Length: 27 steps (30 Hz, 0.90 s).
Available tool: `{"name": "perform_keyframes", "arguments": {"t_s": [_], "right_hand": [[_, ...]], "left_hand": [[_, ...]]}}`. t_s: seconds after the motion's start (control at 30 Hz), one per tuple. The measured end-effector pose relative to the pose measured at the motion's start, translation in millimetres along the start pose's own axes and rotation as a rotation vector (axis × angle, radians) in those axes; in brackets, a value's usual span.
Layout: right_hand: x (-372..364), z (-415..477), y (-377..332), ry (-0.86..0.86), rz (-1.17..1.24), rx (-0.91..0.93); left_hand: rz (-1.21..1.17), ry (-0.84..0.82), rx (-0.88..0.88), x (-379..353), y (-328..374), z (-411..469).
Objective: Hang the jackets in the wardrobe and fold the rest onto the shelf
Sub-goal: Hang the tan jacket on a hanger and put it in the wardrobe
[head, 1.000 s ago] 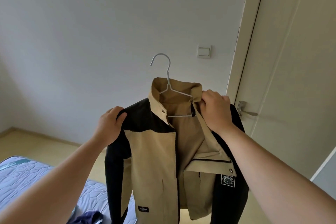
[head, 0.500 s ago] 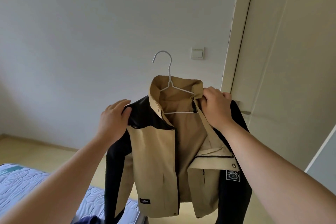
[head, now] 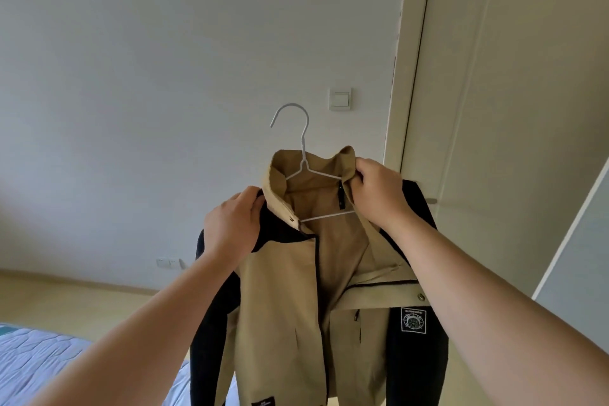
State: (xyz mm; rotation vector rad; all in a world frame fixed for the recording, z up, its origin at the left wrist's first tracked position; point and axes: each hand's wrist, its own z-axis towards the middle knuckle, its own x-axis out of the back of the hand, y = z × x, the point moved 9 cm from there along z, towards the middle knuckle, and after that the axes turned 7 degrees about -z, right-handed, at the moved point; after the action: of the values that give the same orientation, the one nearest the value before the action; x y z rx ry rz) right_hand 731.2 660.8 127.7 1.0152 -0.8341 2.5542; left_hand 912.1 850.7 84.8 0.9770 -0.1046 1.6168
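Left hand (head: 230, 227) grips the jacket (head: 283, 306) at its shoulder, right hand (head: 379, 191) pinches the collar mid-frame, hanger (head: 301, 138) hook upright above, between them.

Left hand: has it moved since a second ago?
Yes. Against the switch, the left hand has slid right along the jacket shoulder, up to its collar.
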Motion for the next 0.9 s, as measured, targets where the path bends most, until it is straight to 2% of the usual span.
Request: {"name": "perform_keyframes", "arguments": {"t_s": [0.1,0.2,0.37,0.53,0.7,0.8,0.9], "right_hand": [[4.4,0.2,-1.8,0.05,-0.008,-0.033],[6.1,4.0,-22.1,0.035,0.004,0.044],[1.2,0.6,-28.0,-0.105,0.051,0.139],[5.4,-3.2,32.8,-0.178,0.066,-0.088],[-3.8,-19.0,91.9,-0.254,0.22,-0.425],[-14.6,-31.9,104.8,-0.31,0.312,-0.525],[-26.1,-32.6,106.2,-0.393,0.342,-0.53]], "left_hand": [[0.004,-0.015,-0.084,-6.8,11.3,-3.5],[0.037,-0.048,-0.175,-15.6,23.2,-3.6],[-0.103,0.013,-0.057,-8.0,-7.0,4.2],[-0.109,0.045,-0.064,-3.5,-21.2,4.3],[-0.116,0.094,-0.103,5.1,-29.6,13.7],[-0.131,0.092,-0.122,10.8,-33.6,22.4],[-0.098,0.043,-0.176,12.8,-25.7,29.3]]}}
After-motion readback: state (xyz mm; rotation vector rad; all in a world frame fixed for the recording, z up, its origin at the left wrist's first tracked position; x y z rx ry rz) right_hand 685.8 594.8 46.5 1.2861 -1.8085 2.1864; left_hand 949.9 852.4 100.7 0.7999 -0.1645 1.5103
